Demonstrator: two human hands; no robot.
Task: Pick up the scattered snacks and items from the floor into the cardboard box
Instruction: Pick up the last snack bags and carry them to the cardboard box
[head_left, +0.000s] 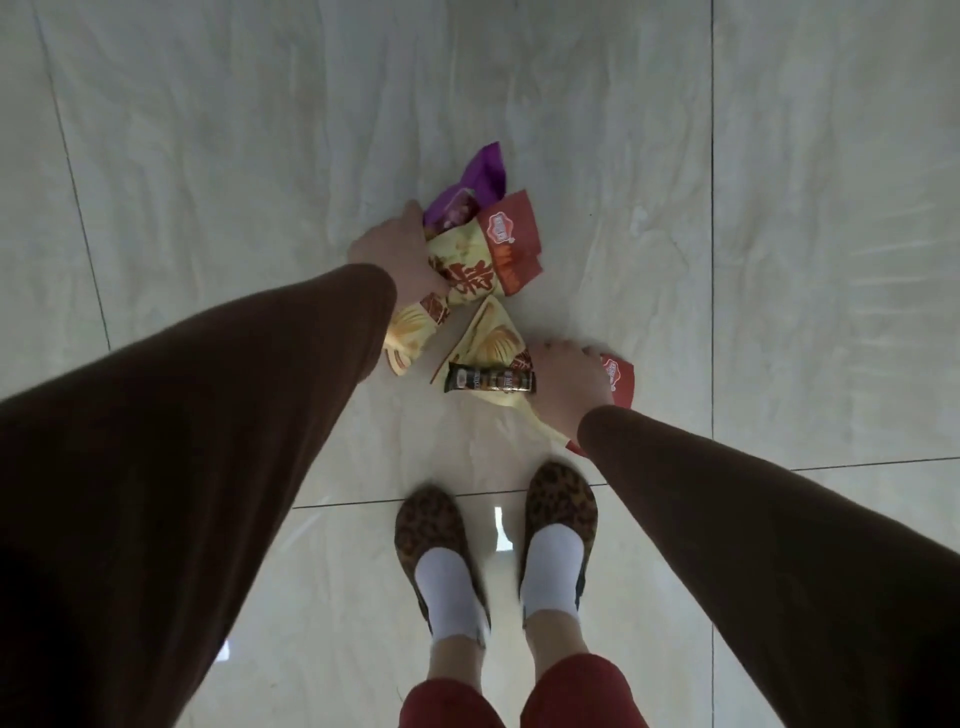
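My left hand (402, 254) grips a bunch of snack bags: a purple bag (480, 182) on top and a yellow-and-red chip bag (480, 260) under it, with another yellow bag end (408, 332) hanging below the wrist. My right hand (569, 387) is closed on a second yellow-and-red chip bag (491, 343) and a dark brown snack bar (488, 382) lying across it. The red end of that bag (621, 382) sticks out past my fingers. The cardboard box is not in view.
Pale marble floor tiles (779, 208) with dark grout lines surround the snacks. My feet in leopard-print slippers (428, 525) and white socks stand just below the hands. Brown sleeves cover both arms.
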